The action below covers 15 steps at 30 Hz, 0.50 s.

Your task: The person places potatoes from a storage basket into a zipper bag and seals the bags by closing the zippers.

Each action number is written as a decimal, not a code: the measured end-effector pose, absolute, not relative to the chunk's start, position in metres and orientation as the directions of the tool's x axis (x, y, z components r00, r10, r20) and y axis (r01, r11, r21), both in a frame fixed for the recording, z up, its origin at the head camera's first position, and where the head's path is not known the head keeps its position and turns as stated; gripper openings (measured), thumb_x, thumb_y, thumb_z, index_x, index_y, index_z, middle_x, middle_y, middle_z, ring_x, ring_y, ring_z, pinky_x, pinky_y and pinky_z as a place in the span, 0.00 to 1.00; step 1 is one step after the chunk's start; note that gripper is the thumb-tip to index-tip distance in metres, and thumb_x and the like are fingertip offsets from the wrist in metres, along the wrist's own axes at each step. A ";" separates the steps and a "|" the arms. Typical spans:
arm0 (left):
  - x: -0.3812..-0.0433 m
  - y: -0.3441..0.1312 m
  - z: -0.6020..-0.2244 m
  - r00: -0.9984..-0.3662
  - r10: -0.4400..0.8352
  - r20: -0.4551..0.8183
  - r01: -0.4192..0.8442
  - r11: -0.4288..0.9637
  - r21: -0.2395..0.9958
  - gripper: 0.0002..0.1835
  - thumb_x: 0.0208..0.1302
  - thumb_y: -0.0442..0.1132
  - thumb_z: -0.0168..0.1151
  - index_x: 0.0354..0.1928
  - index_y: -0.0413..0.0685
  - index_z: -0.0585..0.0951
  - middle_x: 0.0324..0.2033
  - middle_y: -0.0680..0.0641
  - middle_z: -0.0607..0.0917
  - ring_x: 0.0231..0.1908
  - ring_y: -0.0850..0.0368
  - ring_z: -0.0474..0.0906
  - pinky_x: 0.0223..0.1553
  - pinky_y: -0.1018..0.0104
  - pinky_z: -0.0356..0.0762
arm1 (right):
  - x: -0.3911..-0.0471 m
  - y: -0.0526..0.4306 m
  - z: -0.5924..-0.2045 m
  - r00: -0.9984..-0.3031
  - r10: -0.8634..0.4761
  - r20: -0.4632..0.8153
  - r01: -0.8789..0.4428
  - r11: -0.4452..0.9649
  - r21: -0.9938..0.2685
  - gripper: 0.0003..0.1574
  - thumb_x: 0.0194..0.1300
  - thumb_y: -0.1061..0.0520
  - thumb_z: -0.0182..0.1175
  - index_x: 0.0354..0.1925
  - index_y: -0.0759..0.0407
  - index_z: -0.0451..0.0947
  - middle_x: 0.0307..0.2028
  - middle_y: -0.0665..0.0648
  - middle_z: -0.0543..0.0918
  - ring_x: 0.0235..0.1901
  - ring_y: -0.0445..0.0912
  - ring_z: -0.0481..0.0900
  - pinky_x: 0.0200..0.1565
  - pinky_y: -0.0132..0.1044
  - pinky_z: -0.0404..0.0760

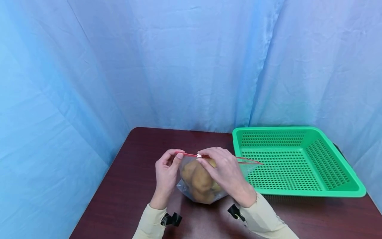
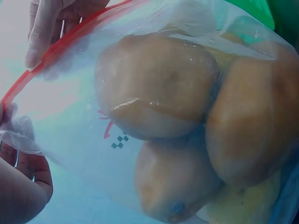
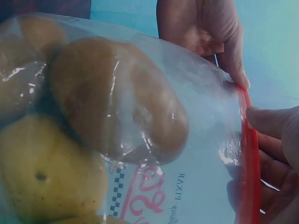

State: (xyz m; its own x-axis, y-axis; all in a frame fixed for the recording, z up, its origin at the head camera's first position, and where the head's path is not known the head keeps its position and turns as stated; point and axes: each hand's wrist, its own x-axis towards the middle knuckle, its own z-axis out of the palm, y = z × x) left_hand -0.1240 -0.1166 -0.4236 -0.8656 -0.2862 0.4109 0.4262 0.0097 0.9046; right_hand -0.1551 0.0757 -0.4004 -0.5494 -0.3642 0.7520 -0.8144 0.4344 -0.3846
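Note:
A clear zip bag (image 1: 219, 196) with a red zip edge (image 1: 189, 154) bulges with several rounded brown and yellow pieces of produce (image 1: 202, 177). My left hand (image 1: 167, 171) pinches the left end of the zip edge between thumb and fingers. Farther along the edge, my right hand (image 1: 225, 167) pinches it at a small white slider (image 1: 199, 156). Beyond the right hand the two red strips stand apart. The right wrist view shows smooth brown produce (image 3: 117, 98) and a yellow, speckled piece (image 3: 49, 168) through the plastic, beside printed red lettering.
A green slotted basket (image 1: 298, 192) sits on the right of the dark red-brown table (image 1: 128, 186). The bag's right corner overlaps the basket's near left side in the head view. Pale blue curtains (image 1: 185, 66) hang behind and along the left.

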 end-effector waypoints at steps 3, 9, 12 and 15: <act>-0.125 -0.117 -0.425 -0.862 -0.293 0.414 0.429 0.014 0.903 0.04 0.68 0.26 0.65 0.42 0.32 0.85 0.36 0.53 0.87 0.31 0.63 0.76 0.29 0.74 0.69 | -0.156 0.076 -0.401 -0.538 -0.365 0.760 -0.820 0.437 -0.370 0.12 0.59 0.59 0.77 0.42 0.56 0.88 0.37 0.48 0.89 0.37 0.43 0.85 0.40 0.44 0.81; -0.126 -0.116 -0.427 -0.853 -0.302 0.427 0.454 -0.022 0.891 0.08 0.69 0.29 0.66 0.42 0.27 0.84 0.36 0.52 0.87 0.32 0.64 0.77 0.31 0.75 0.71 | -0.155 0.077 -0.403 -0.522 -0.367 0.770 -0.825 0.447 -0.345 0.12 0.58 0.59 0.77 0.41 0.55 0.87 0.36 0.47 0.89 0.36 0.43 0.85 0.39 0.44 0.81; -0.126 -0.115 -0.428 -0.848 -0.307 0.432 0.466 -0.044 0.884 0.12 0.69 0.34 0.68 0.42 0.26 0.83 0.36 0.49 0.87 0.32 0.64 0.76 0.31 0.75 0.71 | -0.154 0.078 -0.403 -0.519 -0.365 0.773 -0.824 0.454 -0.339 0.12 0.57 0.60 0.77 0.41 0.55 0.87 0.35 0.48 0.89 0.35 0.43 0.85 0.38 0.44 0.81; -0.126 -0.115 -0.429 -0.847 -0.312 0.431 0.469 -0.055 0.882 0.15 0.68 0.37 0.70 0.41 0.27 0.83 0.37 0.47 0.87 0.32 0.65 0.76 0.31 0.75 0.71 | -0.153 0.080 -0.404 -0.516 -0.358 0.778 -0.824 0.455 -0.337 0.12 0.56 0.60 0.78 0.40 0.55 0.87 0.35 0.47 0.89 0.34 0.43 0.85 0.38 0.43 0.81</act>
